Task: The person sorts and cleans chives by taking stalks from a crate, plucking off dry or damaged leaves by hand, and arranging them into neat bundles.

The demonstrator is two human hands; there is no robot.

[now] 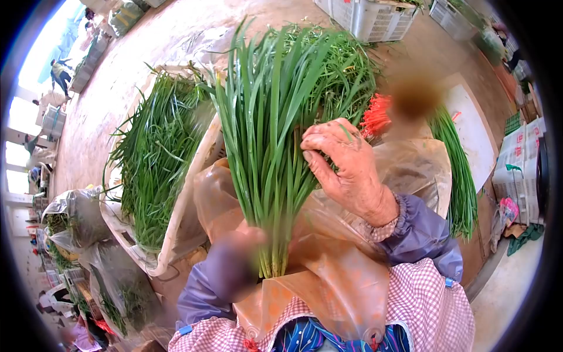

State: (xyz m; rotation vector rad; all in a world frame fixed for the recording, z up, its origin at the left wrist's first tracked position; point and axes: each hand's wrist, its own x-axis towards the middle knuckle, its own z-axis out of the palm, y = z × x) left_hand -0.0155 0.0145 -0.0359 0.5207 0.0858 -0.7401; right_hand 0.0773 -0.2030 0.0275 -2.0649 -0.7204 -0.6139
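Note:
An upright bunch of Chinese chives rises in front of me, its long flat leaves fanning out at the top and its pale stem ends low over my lap. My left hand, partly blurred, is closed around the lower stems. At the bunch's right edge is my right hand, with thumb and fingers pinched together on leaves there; a thin green scrap clings to its fingers. Beneath the bunch, a clear brownish plastic apron covers my lap.
On the left stands a white basket of loose chives. A green heap lies behind the bunch. Red ties and more chives are at right, by a white board. Crates stand farther back; bagged greens sit left.

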